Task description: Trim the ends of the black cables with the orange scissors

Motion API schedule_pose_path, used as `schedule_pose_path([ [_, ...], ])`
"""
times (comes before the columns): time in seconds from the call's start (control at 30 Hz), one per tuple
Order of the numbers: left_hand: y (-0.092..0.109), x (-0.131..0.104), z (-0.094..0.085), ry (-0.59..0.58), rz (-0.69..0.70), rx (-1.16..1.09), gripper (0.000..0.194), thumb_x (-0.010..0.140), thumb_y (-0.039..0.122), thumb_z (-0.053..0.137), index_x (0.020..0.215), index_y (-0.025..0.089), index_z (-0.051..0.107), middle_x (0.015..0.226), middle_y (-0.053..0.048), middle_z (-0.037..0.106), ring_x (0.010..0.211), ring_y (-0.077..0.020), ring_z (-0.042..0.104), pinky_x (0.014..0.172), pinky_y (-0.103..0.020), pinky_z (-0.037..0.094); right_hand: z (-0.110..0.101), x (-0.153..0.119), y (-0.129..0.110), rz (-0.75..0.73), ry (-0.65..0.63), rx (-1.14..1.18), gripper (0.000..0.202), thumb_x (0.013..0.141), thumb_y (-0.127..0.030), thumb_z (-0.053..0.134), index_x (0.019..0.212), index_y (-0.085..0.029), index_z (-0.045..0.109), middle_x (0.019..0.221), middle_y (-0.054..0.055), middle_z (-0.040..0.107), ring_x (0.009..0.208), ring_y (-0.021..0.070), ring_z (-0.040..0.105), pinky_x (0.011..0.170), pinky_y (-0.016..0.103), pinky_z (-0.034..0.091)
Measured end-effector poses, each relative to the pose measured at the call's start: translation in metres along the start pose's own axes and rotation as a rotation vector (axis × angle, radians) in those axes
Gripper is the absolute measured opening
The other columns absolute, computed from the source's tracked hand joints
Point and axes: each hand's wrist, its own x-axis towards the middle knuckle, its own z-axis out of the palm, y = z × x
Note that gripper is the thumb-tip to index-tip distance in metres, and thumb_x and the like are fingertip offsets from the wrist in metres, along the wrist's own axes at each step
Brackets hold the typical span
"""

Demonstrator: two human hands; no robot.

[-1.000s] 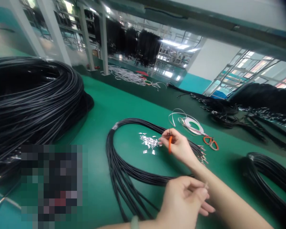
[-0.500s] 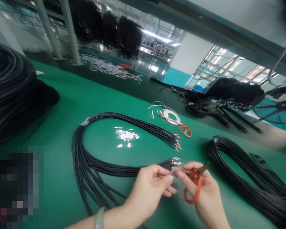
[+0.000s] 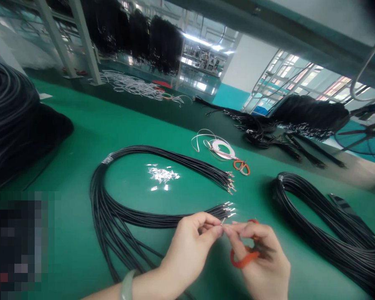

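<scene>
My left hand is closed in a pinch on a thin pale wire end that pokes up between the fingertips. My right hand meets it there, thumb and forefinger together at the same spot. Orange-handled scissors are tucked in the right palm, their dark blades turned away from the wire. Just behind the fingers lie the metal-tipped ends of a bundle of black cables, which bends in a U on the green table. Whatever else sits inside the left fingers is hidden.
White scraps lie inside the cable loop. Beyond are a white tape roll and a second pair of scissors. A coiled cable bundle is on the right, a large black coil on the left.
The scissors have swung in my right hand, blades from up-right to down-right. My right fingers have closed in by the wire end. The view has shifted slightly.
</scene>
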Motion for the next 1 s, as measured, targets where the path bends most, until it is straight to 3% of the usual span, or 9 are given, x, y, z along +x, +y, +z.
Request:
schedule_pose_path([
  [0.1,0.000,-0.002,0.000,-0.040,-0.038,0.013,0.019,0.085,0.029,0.058,0.090,0.016,0.070,0.060,0.001,0.060,0.051,-0.0109,0.051,0.051,-0.021,0.042,-0.002,0.000,0.000,-0.262,-0.110,-0.063,0.025,0.078,-0.004,0.065,0.085,-0.025,0.056,0.076,0.001,0.074,0.070,0.0211,0.071,0.082,0.046,0.054],
  [0.23,0.001,-0.003,-0.001,-0.102,0.035,0.008,0.022,0.089,0.025,0.051,0.089,0.015,0.070,0.070,-0.002,0.065,0.057,-0.0120,0.058,0.057,-0.022,0.049,-0.009,0.003,0.002,-0.323,-0.203,-0.047,0.030,0.077,0.001,0.064,0.088,-0.026,0.057,0.078,0.000,0.074,0.069,0.0200,0.071,0.083,0.046,0.053],
  [0.33,0.000,-0.003,-0.003,-0.107,0.149,0.134,0.024,0.091,0.023,0.048,0.091,0.016,0.072,0.080,-0.004,0.067,0.062,-0.0125,0.061,0.062,-0.022,0.051,-0.008,0.001,0.004,-0.232,-0.170,-0.020,0.027,0.077,-0.002,0.067,0.087,-0.025,0.057,0.081,0.002,0.073,0.073,0.0207,0.071,0.079,0.040,0.055],
  [0.5,-0.004,0.000,-0.005,-0.074,0.338,0.334,0.022,0.089,0.019,0.053,0.099,0.021,0.073,0.094,-0.005,0.070,0.084,-0.0169,0.065,0.077,-0.024,0.050,0.002,-0.007,-0.001,-0.057,0.014,-0.096,0.018,0.078,-0.014,0.071,0.078,-0.023,0.055,0.072,0.002,0.070,0.061,0.0170,0.068,0.053,0.025,0.052],
  [0.6,-0.005,0.003,-0.006,-0.081,0.391,0.364,0.023,0.088,0.016,0.053,0.098,0.021,0.074,0.096,-0.005,0.070,0.087,-0.0174,0.065,0.080,-0.024,0.050,0.004,-0.007,-0.004,-0.061,-0.013,-0.151,0.017,0.077,-0.017,0.072,0.077,-0.023,0.057,0.069,0.001,0.069,0.054,0.0146,0.064,0.047,0.023,0.049],
  [0.83,-0.002,0.005,-0.009,-0.124,0.326,0.362,0.024,0.092,0.021,0.049,0.089,0.019,0.073,0.082,-0.004,0.066,0.072,-0.0151,0.064,0.070,-0.024,0.052,-0.003,0.004,-0.001,0.146,0.033,0.043,0.018,0.076,-0.024,0.075,0.086,-0.022,0.059,0.086,0.006,0.074,0.076,0.0202,0.070,0.061,0.027,0.056],
  [1.0,-0.002,0.007,-0.008,-0.135,0.295,0.263,0.024,0.092,0.023,0.049,0.096,0.018,0.072,0.090,-0.005,0.068,0.073,-0.0144,0.067,0.070,-0.023,0.054,-0.006,0.010,-0.005,0.381,-0.023,0.167,0.026,0.071,-0.028,0.079,0.082,-0.022,0.057,0.076,0.004,0.074,0.066,0.0193,0.070,0.056,0.027,0.057],
])
